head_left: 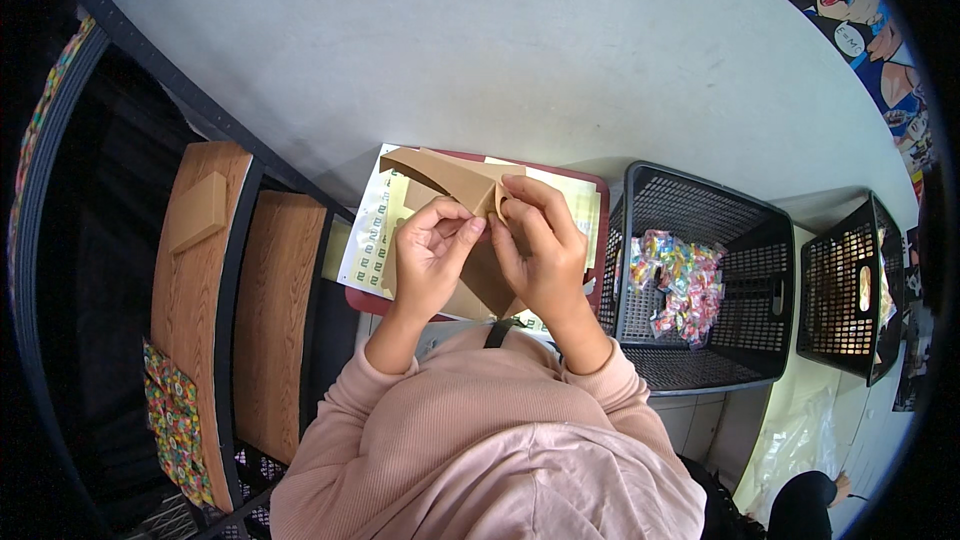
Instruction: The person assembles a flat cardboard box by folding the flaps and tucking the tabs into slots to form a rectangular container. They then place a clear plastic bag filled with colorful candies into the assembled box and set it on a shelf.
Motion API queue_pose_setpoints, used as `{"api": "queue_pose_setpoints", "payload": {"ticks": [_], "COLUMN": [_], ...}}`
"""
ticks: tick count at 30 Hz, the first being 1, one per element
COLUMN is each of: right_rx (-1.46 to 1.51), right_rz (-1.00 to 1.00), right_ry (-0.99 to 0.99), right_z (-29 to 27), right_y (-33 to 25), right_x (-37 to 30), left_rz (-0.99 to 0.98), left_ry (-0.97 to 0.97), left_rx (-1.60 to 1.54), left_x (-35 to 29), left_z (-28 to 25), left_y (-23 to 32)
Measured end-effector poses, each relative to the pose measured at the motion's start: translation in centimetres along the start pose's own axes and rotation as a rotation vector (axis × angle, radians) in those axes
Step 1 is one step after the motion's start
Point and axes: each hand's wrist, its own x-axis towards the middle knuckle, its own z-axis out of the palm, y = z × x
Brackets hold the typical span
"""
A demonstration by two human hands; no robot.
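A partly folded brown cardboard box point(452, 172) is raised over a red-rimmed table, its flaps standing at angles. My left hand point(432, 245) pinches the near edge of it between thumb and fingertips. On the other side my right hand point(545, 242) grips a folded corner, thumb below and fingers curled over the top. The two thumbs nearly meet at the middle of the box. Beneath the hands lie printed pale yellow sheets point(376, 240) and more brown cardboard; how much is hidden by my hands.
To the right stands a black plastic crate point(708, 372) with small colourful wrapped packets point(680, 280). Another black basket point(838, 330) is beyond it. At left are wood-topped shelves point(275, 330), one bearing a flat brown box point(198, 212) and colourful packs point(178, 420). A white wall rises behind.
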Motion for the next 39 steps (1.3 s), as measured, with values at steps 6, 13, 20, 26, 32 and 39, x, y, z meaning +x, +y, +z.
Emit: {"api": "queue_pose_setpoints", "payload": {"ticks": [6,13,20,26,32,39], "right_rx": [0.014,0.12,0.179,0.289,0.275,0.214], "right_rz": [-0.004,0.042,0.055,0.128,0.124,0.087], "right_ry": [0.002,-0.033,-0.084,0.102,0.079,0.108], "right_z": [0.3,0.1,-0.1,0.3,0.3,0.7], "right_y": [0.1,0.4,0.6,-0.2,-0.2,-0.3], "right_x": [-0.2,0.1,0.3,0.1,-0.1,-0.5], "left_rz": [-0.095,-0.079,-0.092,0.026,-0.043,-0.057], "left_ry": [-0.007,-0.015,0.011,0.036,0.071,0.087], "left_rx": [0.008,0.021,-0.077,-0.065,-0.192,-0.189], "left_x": [-0.1,0.0,0.0,0.0,-0.3,-0.3], "left_z": [-0.1,-0.1,0.1,0.2,0.5,0.7], "left_y": [0.2,0.0,0.0,-0.3,-0.7,-0.7]}}
